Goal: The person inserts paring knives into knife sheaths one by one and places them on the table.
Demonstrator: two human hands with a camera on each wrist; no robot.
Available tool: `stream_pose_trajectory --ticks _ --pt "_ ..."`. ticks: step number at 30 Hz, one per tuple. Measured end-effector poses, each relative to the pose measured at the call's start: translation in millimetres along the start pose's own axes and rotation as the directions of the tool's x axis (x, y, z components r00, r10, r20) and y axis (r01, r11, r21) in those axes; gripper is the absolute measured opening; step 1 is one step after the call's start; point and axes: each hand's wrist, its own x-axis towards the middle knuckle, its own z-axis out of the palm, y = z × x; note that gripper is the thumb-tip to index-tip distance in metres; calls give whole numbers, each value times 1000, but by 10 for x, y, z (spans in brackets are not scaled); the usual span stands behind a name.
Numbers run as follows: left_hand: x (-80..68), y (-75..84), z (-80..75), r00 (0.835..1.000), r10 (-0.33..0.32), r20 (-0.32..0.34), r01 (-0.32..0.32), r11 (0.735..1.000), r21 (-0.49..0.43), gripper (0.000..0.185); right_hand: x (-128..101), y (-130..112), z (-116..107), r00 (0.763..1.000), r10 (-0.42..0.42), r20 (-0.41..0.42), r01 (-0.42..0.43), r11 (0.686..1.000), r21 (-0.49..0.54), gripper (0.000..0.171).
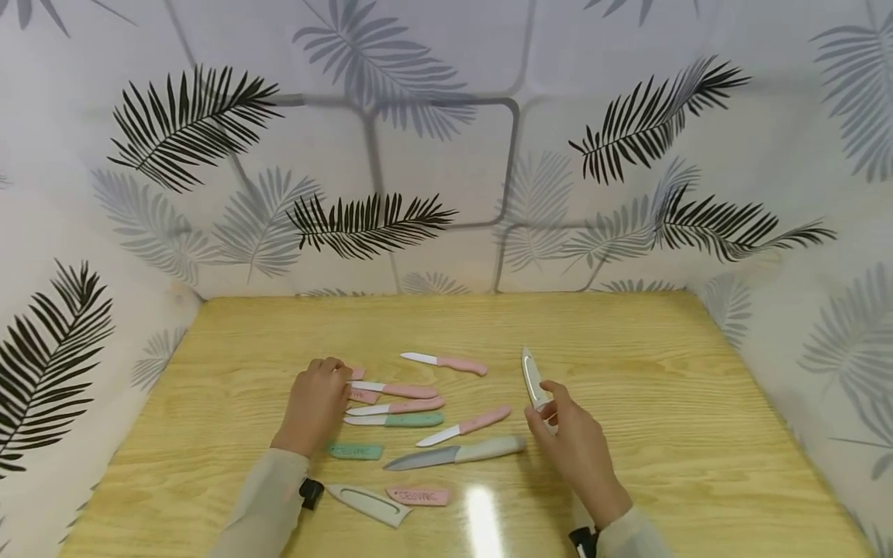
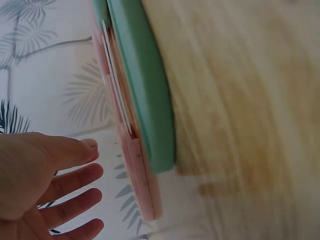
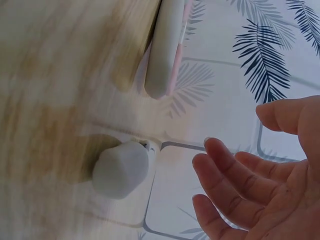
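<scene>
Both hands are open and empty: right hand (image 1: 575,442) beside grey sheath (image 1: 533,379), left hand (image 1: 315,403) at pink knives (image 1: 399,390).

Light wooden table (image 1: 649,364), small knives (image 1: 398,407), loose blade sheaths (image 1: 368,504) on it

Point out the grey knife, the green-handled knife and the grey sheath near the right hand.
grey knife (image 1: 481,449): head view, on its handle.
green-handled knife (image 1: 413,420): head view, on the green handle.
grey sheath (image 1: 533,377): head view, mid-length, above the right hand's fingers.
</scene>
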Motion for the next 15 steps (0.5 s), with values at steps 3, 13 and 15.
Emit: stream_pose_trajectory --ticks 3,13,15 --pt "53 -69 47 1000 -9 1 9 1000 -15 12 -21 15 1 1000 -13 -4 13 1000 9 45" --pt "154 -207 142 999 -24 33 24 1000 -18 7 -76 75 -95 999 -9 -37 9 1000 11 55" --pt "189 -203 144 999 -22 41 22 1000 -17 9 -71 88 -118 999 -12 -39 12 1000 5 56"
